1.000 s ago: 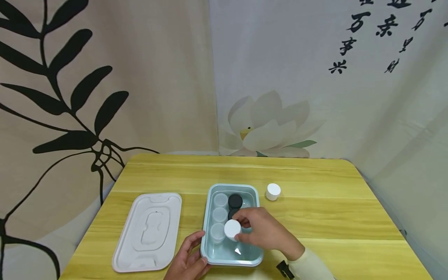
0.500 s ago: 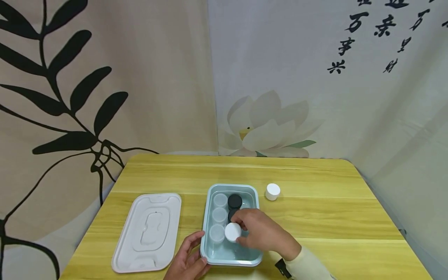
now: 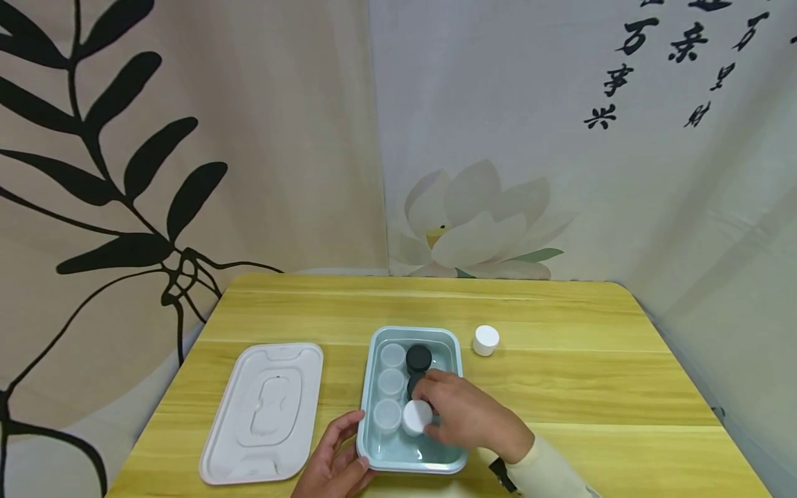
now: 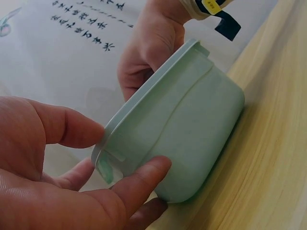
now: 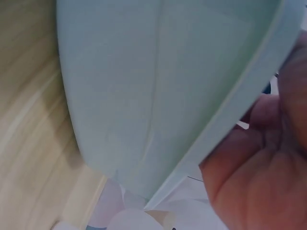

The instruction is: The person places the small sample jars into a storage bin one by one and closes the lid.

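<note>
A light blue-green plastic container (image 3: 429,458) sits on the table. My left hand (image 3: 336,456) holds its near left corner; in the left wrist view the fingers (image 4: 139,184) press its outer wall and rim. Reaching over the right rim, my right hand (image 3: 476,415) pinches a small white round-lidded jar (image 3: 417,417) inside the container. Left of that jar stand three pale translucent round pieces (image 3: 387,415) in a column. Beyond it are two black round-topped pieces (image 3: 418,359), the nearer partly hidden by my right fingers. The right wrist view shows the outer wall (image 5: 120,86), which hides the jar.
A white rectangular lid (image 3: 261,415) lies flat to the left of the container. Another small white jar (image 3: 486,340) stands on the wooden table (image 3: 579,360) beyond the container's right side. Printed curtains (image 3: 299,138) hang behind the table.
My right hand has shifted the white jar slightly nearer and to the right, lowering it beside the nearest translucent piece. My left hand stays on the container's corner.
</note>
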A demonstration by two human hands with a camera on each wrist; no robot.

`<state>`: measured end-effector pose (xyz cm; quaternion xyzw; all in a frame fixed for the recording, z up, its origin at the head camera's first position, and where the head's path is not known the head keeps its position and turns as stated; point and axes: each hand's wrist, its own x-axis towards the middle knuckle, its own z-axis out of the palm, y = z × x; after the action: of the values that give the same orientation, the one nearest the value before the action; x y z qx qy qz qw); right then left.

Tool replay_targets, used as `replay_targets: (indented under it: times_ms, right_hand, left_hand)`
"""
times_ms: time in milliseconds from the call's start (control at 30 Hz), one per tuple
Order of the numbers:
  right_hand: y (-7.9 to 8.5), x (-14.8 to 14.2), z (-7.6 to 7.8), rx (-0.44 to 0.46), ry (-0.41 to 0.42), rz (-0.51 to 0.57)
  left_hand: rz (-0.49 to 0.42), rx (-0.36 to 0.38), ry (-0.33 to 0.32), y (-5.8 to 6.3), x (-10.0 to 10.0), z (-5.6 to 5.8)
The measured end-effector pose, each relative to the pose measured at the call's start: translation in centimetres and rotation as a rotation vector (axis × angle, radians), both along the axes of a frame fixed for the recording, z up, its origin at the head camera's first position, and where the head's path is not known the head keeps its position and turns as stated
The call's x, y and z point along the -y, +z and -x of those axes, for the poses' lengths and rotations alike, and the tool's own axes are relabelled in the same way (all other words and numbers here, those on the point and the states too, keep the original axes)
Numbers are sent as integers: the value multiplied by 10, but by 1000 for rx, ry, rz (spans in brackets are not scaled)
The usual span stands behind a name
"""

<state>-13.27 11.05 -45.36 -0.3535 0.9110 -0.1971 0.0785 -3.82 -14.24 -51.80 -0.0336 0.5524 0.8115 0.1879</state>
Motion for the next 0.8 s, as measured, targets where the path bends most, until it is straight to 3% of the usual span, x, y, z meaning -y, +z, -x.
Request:
replay_targets:
  times_ms: [300,800]
  right_hand:
    - [0,3,-2,-38,39,-88]
    - [-3,5,-3,-125,19,-66]
  left_hand:
    - [-11,-6,1,0,-1,0]
    - [0,-3,7,2,-2,-1]
